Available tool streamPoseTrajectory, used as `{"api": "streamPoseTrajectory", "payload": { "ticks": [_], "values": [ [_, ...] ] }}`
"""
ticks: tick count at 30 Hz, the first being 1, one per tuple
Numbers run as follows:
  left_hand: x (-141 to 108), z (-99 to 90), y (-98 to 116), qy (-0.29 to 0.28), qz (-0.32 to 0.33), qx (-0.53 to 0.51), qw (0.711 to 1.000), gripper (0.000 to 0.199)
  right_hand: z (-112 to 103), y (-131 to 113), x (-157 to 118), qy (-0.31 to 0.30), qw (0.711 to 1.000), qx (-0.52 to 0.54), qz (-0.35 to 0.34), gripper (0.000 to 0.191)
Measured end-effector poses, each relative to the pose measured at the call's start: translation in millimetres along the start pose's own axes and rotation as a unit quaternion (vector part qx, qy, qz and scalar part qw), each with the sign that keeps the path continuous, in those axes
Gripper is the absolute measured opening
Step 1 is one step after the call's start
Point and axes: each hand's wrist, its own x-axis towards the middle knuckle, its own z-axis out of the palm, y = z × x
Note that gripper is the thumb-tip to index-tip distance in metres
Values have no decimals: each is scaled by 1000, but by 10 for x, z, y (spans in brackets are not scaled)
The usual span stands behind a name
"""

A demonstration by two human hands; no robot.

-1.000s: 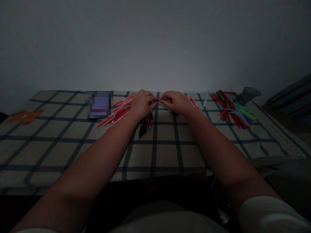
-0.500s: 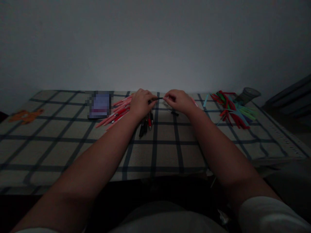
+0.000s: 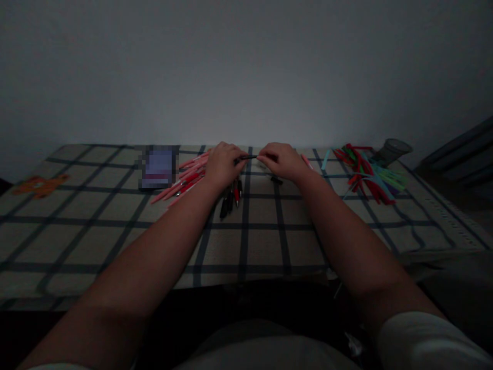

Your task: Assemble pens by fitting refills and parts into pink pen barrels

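Note:
Between both hands, over the back of the table, a thin black pen (image 3: 251, 156) lies roughly level. My left hand (image 3: 223, 164) pinches its left end with thumb and fingers closed. At the other end, the thumb and index finger of my right hand (image 3: 284, 162) are closed on the tip. Several black and red pens (image 3: 230, 199) lie just below my left hand, partly covered by it. Several pink and red pens (image 3: 188, 180) spread out left of that hand. A small black piece (image 3: 276, 180) rests beneath my right hand.
A checked cloth (image 3: 265, 246) covers the table against a plain wall (image 3: 246, 72). On the left are an orange flat figure (image 3: 40, 186) and a blurred-out phone-like object (image 3: 158, 167). To the right lie colourful strips (image 3: 365, 174) beside a tilted grey cup (image 3: 393, 150).
My right fingertips have shifted very slightly left on the pen. Both hands otherwise keep their places, and the things on the table look the same.

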Motion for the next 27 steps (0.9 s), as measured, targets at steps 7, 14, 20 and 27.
{"api": "streamPoseTrajectory", "payload": {
  "ticks": [7, 14, 20, 27],
  "values": [
    [15, -16, 9, -13, 4, -3, 1000, 25, -11, -27, 4, -22, 999, -2, 26, 30],
    [12, -6, -6, -16, 15, -8, 1000, 27, -34, -62, 0, -30, 998, -12, 56, 32],
    [7, -31, 14, -10, -15, 6, 1000, 26, -39, -63, -11, -26, 998, -9, 61, 31],
    [-1, -68, 51, 1, -58, -1, 998, 26, -106, -54, -10, -49, 991, -55, 116, 37]
  ]
}}
